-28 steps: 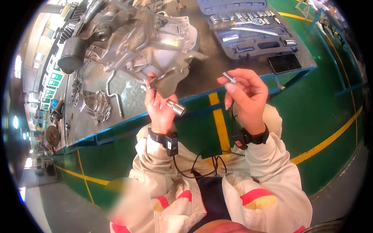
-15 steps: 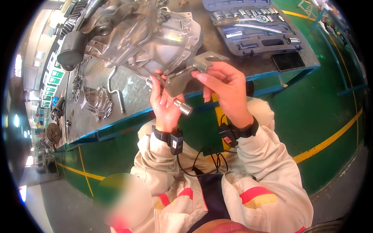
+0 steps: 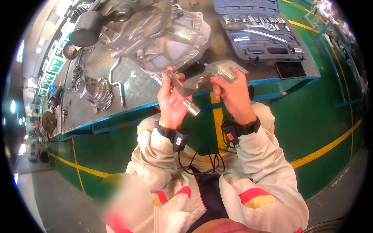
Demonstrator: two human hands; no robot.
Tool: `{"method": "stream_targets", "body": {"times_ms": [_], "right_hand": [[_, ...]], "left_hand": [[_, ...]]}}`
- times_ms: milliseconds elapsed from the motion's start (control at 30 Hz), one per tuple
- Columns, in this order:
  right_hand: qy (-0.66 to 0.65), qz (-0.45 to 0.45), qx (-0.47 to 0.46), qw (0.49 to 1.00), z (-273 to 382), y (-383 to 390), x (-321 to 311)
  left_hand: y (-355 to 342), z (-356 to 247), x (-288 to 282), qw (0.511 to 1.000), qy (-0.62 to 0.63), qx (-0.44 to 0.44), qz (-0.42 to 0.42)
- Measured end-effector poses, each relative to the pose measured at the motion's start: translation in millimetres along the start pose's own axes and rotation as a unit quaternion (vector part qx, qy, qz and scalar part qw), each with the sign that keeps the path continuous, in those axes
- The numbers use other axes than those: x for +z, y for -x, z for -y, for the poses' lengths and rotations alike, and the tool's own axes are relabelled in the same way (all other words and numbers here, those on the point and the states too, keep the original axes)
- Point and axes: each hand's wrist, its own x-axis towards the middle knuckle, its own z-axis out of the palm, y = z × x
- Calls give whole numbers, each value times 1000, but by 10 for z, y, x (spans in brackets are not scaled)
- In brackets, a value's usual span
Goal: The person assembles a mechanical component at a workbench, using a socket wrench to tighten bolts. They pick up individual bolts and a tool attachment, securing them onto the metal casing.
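Above the bench's front edge, my left hand (image 3: 171, 108) pinches one end of a curved grey metal bracket (image 3: 208, 73) between thumb and fingers. It also holds a shiny socket extension bar, whose socket (image 3: 191, 108) sticks out of the palm toward me; the bar's middle is hidden by the hand. My right hand (image 3: 236, 95) grips the bracket's other end, thumb on its near edge and fingers mostly behind it. The bracket is tilted, its right end higher. Just beyond both hands lies a large aluminium gearbox housing (image 3: 182, 50).
On the metal workbench (image 3: 134, 93) are a bent rod (image 3: 113, 79) and a small casting (image 3: 95, 93) at left. A blue socket case (image 3: 256, 50) lies open at the right, beside a black phone (image 3: 290, 70). Black cables (image 3: 211, 159) hang between my wrists.
Both hands have shifted slightly right with the bracket. The bracket has turned, and my right hand now grips further along its right end. More of the extension bar shows beyond my left hand.
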Motion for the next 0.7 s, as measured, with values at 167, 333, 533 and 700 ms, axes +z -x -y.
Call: {"method": "stream_targets", "body": {"times_ms": [167, 333, 533, 700], "right_hand": [[19, 9, -4, 1000, 62, -36, -94], [-34, 3, -35, 999, 172, -163, -358], [-74, -76, -95, 990, 600, -247, -742], [-62, -131, -103, 984, 889, -671, -1136]], "left_hand": [[-12, 91, -44, 999, -5, -31, -11], [-223, 516, 265, 989, -1, -28, -145], [-724, 1020, 333, 983, 19, -107, -150], [-1221, 1232, 349, 975, -151, -138, -88]]}}
